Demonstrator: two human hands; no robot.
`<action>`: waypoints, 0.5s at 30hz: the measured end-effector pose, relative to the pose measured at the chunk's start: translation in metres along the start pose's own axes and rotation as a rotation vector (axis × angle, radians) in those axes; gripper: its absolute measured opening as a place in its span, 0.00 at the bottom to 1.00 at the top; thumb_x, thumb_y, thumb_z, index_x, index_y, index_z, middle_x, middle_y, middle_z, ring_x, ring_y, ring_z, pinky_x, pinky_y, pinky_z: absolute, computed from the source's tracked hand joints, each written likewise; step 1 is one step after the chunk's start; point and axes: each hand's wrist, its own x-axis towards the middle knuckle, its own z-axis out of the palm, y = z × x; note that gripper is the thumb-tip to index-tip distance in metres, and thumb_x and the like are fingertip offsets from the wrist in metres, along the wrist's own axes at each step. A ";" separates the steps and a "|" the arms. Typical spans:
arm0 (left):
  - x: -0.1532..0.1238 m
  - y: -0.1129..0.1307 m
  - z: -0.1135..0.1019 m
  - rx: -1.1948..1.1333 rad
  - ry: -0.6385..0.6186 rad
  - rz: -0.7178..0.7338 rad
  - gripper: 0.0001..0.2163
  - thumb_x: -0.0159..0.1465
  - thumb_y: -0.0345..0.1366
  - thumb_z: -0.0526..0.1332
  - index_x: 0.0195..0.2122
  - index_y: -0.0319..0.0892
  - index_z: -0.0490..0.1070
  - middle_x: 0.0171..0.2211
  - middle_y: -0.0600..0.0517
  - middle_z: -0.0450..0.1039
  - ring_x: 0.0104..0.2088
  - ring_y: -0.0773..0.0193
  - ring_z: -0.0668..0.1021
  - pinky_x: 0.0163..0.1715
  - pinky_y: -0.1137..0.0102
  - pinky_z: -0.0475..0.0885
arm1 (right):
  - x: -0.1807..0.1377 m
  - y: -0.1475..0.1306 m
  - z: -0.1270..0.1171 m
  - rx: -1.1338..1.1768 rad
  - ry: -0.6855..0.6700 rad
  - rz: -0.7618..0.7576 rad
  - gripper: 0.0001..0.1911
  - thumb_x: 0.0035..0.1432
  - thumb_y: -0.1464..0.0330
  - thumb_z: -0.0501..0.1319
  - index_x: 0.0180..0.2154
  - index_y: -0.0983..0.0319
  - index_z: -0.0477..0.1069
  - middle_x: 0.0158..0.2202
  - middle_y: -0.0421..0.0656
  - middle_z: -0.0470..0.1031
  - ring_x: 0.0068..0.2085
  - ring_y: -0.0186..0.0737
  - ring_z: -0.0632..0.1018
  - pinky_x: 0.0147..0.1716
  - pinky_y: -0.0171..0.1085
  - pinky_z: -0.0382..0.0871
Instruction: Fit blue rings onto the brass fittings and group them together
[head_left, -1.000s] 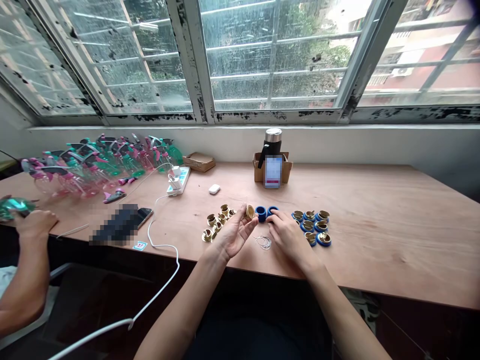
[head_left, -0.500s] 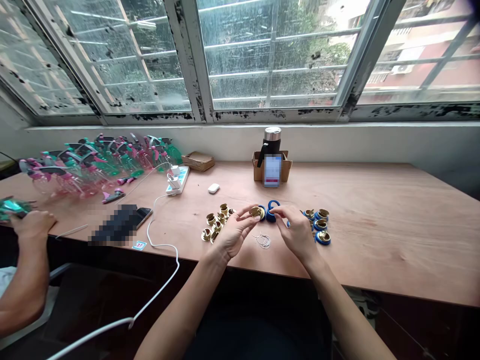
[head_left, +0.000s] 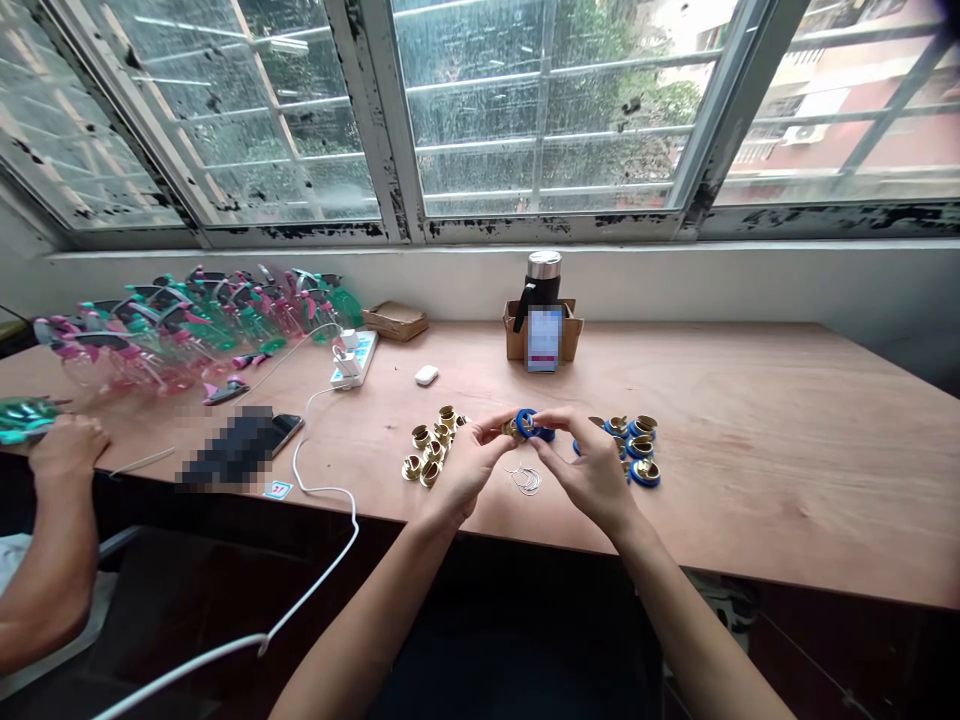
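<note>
The left hand (head_left: 466,466) pinches a brass piece (head_left: 511,429) between thumb and fingertips, and the right hand (head_left: 594,470) pinches a blue ring (head_left: 527,422) the same way. The two parts touch where the fingertips meet, raised just above the surface (head_left: 750,440). Directly below them, between the hands, lies a small bunch of wire loops (head_left: 526,481). Just left of the left hand sits a heap of loose brass pieces (head_left: 430,447). Just behind the right hand is a cluster of blue-and-brass pieces (head_left: 639,449). Further back stand a cardboard box (head_left: 571,338) holding a flask (head_left: 543,276), and to the left a white earbud case (head_left: 426,375) and a power strip (head_left: 357,358). Its white cable (head_left: 322,490) trails off the front edge. At the far left a co-worker's hand (head_left: 66,446) holds something green, near a row of pink and green spray bottles (head_left: 187,322).
</note>
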 end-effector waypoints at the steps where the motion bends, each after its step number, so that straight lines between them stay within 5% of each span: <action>1: -0.001 0.001 0.001 0.005 -0.009 0.003 0.17 0.58 0.32 0.74 0.50 0.41 0.86 0.50 0.44 0.86 0.56 0.49 0.82 0.64 0.57 0.71 | 0.000 0.000 0.001 -0.013 -0.022 0.005 0.11 0.68 0.67 0.67 0.51 0.56 0.77 0.47 0.46 0.83 0.49 0.48 0.84 0.51 0.47 0.81; 9: -0.002 0.004 0.003 0.033 -0.019 0.020 0.13 0.63 0.32 0.68 0.48 0.40 0.86 0.50 0.43 0.85 0.54 0.50 0.83 0.63 0.58 0.72 | -0.001 0.005 0.002 0.000 -0.061 0.028 0.11 0.67 0.66 0.66 0.51 0.56 0.77 0.51 0.48 0.79 0.48 0.48 0.83 0.50 0.47 0.82; 15: -0.003 0.003 0.001 0.100 -0.062 0.033 0.16 0.63 0.39 0.73 0.51 0.40 0.85 0.51 0.42 0.85 0.56 0.49 0.82 0.61 0.59 0.73 | -0.002 0.006 0.004 0.063 -0.091 0.079 0.18 0.65 0.68 0.69 0.56 0.56 0.74 0.49 0.46 0.82 0.47 0.46 0.83 0.51 0.47 0.81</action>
